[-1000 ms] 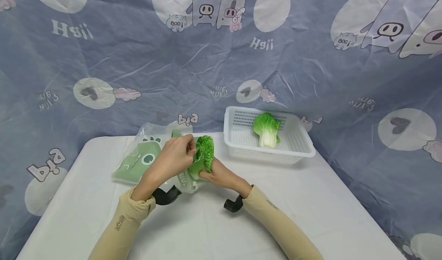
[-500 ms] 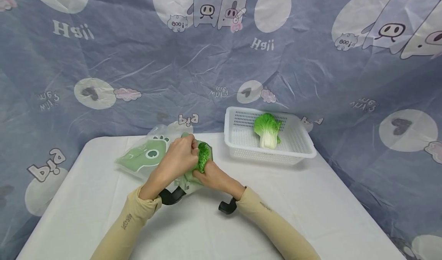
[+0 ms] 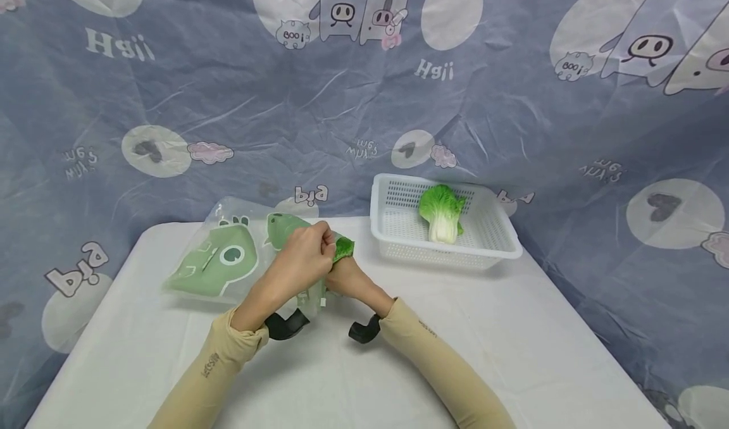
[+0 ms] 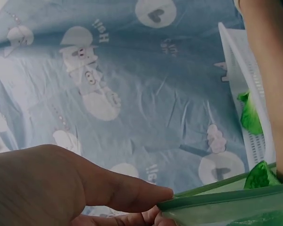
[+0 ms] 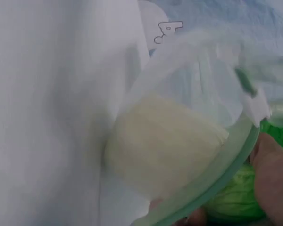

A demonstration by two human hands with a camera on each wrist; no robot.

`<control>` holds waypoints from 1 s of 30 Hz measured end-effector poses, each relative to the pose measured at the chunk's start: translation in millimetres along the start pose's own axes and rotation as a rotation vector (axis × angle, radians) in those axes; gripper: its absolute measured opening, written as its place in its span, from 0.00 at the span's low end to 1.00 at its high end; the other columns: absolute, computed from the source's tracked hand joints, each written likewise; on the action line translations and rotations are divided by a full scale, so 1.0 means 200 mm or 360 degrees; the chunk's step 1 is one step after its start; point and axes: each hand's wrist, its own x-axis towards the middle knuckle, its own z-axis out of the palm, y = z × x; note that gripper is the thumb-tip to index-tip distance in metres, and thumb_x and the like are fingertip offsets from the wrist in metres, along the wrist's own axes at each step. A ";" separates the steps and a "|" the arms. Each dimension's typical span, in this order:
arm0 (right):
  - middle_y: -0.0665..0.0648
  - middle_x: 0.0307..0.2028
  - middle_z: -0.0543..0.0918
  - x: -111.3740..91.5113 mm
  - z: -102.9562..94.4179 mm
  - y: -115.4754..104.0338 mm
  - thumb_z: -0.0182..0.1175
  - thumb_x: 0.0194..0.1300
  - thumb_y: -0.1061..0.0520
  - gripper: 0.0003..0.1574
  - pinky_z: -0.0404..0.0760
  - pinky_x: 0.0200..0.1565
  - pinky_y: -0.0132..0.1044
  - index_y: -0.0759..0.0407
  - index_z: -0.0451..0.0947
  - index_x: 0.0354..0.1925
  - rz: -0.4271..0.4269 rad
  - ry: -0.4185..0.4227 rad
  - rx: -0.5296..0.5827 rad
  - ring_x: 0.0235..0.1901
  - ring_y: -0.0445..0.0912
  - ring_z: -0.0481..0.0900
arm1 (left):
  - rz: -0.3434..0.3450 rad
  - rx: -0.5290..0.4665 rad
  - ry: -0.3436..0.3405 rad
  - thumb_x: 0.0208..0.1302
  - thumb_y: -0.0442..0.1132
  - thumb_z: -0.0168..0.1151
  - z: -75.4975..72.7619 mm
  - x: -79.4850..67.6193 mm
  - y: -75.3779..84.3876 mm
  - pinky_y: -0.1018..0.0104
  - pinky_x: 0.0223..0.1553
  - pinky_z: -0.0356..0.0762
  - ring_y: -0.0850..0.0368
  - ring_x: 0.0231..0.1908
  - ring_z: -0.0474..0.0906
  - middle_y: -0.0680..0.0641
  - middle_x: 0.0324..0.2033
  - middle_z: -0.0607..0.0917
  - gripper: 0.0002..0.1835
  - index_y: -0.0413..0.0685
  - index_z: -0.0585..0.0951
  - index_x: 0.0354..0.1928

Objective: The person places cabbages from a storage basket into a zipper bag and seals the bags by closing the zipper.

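My left hand [image 3: 299, 252] pinches the rim of a clear zip bag [image 3: 200, 261] printed with green cartoon shapes; thumb and fingers close on its green zip edge [image 4: 217, 198] in the left wrist view. At the bag's mouth, my right hand [image 3: 348, 280] grips a Chinese cabbage, whose green leaf tip [image 3: 344, 248] pokes out between the hands. The right wrist view has its pale stem [image 5: 165, 146] inside the clear plastic, green leaves [image 5: 236, 197] under my thumb, and a white zip slider [image 5: 257, 108] beside it. In the head view, my left hand covers much of the cabbage.
A white perforated basket [image 3: 393, 247] stands at the table's back right with another Chinese cabbage [image 3: 443, 215] in it. The white-covered table [image 3: 455, 328] meets a blue-grey patterned cloth [image 3: 256, 87] behind. Black wrist mounts [image 3: 287, 325] hang below both wrists.
My right hand has shifted left with the cabbage, and less of its leaves shows outside the bag. The bag dipped, then spread out flatter to the left. The basket has stayed put.
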 end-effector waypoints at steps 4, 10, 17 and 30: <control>0.54 0.31 0.79 0.00 0.01 -0.02 0.59 0.66 0.60 0.11 0.72 0.33 0.25 0.65 0.74 0.45 0.0076 0.0014 -0.0084 0.30 0.38 0.72 | 0.0046 -0.0019 -0.0006 0.62 0.29 0.51 -0.01 0.01 -0.01 0.67 0.25 0.69 0.58 0.21 0.69 0.50 0.19 0.73 0.07 0.44 0.74 0.28; 0.50 0.24 0.73 -0.02 0.00 -0.09 0.60 0.65 0.57 0.08 0.68 0.28 0.26 0.61 0.73 0.35 0.0088 -0.0070 -0.0226 0.25 0.39 0.69 | 0.0066 -0.0003 0.0039 0.63 0.28 0.51 0.00 0.04 -0.03 0.65 0.27 0.69 0.56 0.22 0.69 0.49 0.20 0.74 0.07 0.43 0.73 0.27; 0.53 0.27 0.77 -0.02 -0.03 -0.09 0.56 0.69 0.57 0.09 0.69 0.27 0.26 0.60 0.74 0.31 0.0023 -0.0230 -0.0246 0.24 0.37 0.69 | 0.0150 0.0022 -0.0008 0.62 0.28 0.52 -0.01 0.03 -0.03 0.65 0.29 0.70 0.57 0.23 0.69 0.50 0.20 0.74 0.07 0.44 0.73 0.27; 0.51 0.24 0.84 -0.07 -0.24 -0.20 0.65 0.60 0.54 0.17 0.75 0.26 0.29 0.68 0.81 0.39 0.0489 -0.0508 0.0270 0.20 0.38 0.76 | 0.0024 -0.0075 0.0116 0.65 0.30 0.53 -0.12 0.03 -0.08 0.66 0.25 0.70 0.58 0.22 0.70 0.48 0.24 0.77 0.04 0.43 0.76 0.32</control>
